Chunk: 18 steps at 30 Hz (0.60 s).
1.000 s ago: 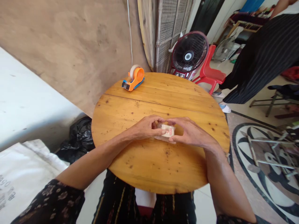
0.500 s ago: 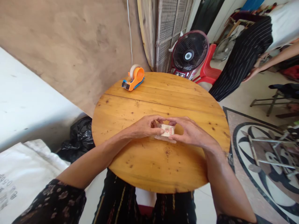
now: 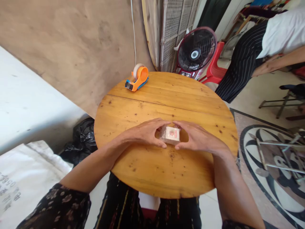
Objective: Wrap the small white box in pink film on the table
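A small white box (image 3: 172,134) with red print, in clear plastic film, sits on the round wooden table (image 3: 152,171) between my two hands. My left hand (image 3: 150,132) curves around its left side, fingers behind and thumb in front, spread apart. On the right, my right hand (image 3: 196,135) makes a similar arch, its thumb near the box's front corner and its fingertips by the back corner. A gap shows between the box and each palm. Whether the fingertips touch the box behind, I cannot tell.
An orange and blue tape dispenser (image 3: 137,78) stands at the table's far left edge. Beyond the table are a fan (image 3: 195,54) and a red chair (image 3: 215,68). Another person (image 3: 247,54) stands at the right. A black plastic bag (image 3: 82,136) lies left of the table.
My hands have spread apart and both thumbs have come off the top of the box, leaving more of it showing. The other person has shifted posture.
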Tool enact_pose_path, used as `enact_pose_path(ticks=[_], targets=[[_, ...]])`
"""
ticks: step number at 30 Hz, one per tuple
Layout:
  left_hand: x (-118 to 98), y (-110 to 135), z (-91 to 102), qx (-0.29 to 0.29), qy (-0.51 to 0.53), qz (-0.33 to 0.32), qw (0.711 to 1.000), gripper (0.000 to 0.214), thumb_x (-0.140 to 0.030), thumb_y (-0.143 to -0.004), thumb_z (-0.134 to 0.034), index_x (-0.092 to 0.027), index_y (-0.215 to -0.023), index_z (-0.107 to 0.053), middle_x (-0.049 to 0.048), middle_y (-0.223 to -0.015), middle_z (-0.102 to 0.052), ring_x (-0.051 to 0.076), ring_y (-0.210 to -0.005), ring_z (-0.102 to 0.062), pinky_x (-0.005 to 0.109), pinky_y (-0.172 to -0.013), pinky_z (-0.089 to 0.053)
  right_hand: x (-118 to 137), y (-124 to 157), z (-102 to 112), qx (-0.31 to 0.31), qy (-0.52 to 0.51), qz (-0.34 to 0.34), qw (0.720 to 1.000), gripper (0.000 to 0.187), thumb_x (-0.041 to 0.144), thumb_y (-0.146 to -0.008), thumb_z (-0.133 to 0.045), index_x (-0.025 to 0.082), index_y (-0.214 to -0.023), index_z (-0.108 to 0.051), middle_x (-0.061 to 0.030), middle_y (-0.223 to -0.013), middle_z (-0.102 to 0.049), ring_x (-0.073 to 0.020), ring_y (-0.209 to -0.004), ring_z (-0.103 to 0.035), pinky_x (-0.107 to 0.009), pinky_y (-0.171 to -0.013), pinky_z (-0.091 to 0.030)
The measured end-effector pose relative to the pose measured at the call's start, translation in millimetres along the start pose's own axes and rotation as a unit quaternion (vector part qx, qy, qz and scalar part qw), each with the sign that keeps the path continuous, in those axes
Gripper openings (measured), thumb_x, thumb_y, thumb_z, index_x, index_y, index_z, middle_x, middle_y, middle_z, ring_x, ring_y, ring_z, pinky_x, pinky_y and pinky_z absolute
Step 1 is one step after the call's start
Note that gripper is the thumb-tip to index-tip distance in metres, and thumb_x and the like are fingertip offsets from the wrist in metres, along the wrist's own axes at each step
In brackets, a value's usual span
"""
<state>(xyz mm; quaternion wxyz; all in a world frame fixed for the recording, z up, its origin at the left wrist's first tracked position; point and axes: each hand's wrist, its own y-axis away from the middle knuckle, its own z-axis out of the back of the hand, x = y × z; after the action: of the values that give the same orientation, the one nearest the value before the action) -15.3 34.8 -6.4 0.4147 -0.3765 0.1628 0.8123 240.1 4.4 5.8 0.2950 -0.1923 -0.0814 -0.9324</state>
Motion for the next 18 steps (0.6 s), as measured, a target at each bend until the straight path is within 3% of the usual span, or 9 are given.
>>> enact_pose_path(ticks=[8, 12, 18], targets=[[-9, -3, -3.7, -0.084, -0.052, 0.023, 0.995, 0.059, -0.034, -0.077, -0.066, -0.021, -0.132, -0.050, 0.0078, -0.123, -0.059, 0.024, -0.107, -0.056, 0.036, -0.094, -0.043, 13, -12, -7, -0.061, 0.035, -0.010, 0.997, 0.066, 0.046, -0.082, -0.060, 0.022, -0.141, -0.040, -0.0130, -0.133, -0.057, -0.0314, -0.117, -0.056, -0.050, -0.099, -0.043], [-1, -4, -2.9, -0.131, -0.054, 0.083, 0.986, 0.066, -0.038, -0.078, -0.065, -0.018, -0.137, -0.044, 0.0092, -0.123, -0.059, 0.024, -0.104, -0.057, 0.036, -0.093, -0.044, 9, -16, -12, -0.111, 0.040, -0.022, 0.993, 0.070, 0.046, -0.082, -0.061, 0.020, -0.143, -0.037, -0.0152, -0.133, -0.056, -0.0322, -0.121, -0.053, -0.052, -0.101, -0.041], [15, -1, 8.8, -0.090, -0.069, 0.116, 0.987, 0.092, -0.055, -0.069, -0.070, -0.018, -0.144, -0.033, 0.0143, -0.131, -0.051, 0.027, -0.109, -0.054, 0.039, -0.094, -0.043, -11, -11, -8, -0.111, 0.029, -0.054, 0.992, 0.085, 0.053, -0.073, -0.069, 0.018, -0.144, -0.036, -0.0170, -0.130, -0.057, -0.0335, -0.117, -0.056, -0.052, -0.099, -0.042]])
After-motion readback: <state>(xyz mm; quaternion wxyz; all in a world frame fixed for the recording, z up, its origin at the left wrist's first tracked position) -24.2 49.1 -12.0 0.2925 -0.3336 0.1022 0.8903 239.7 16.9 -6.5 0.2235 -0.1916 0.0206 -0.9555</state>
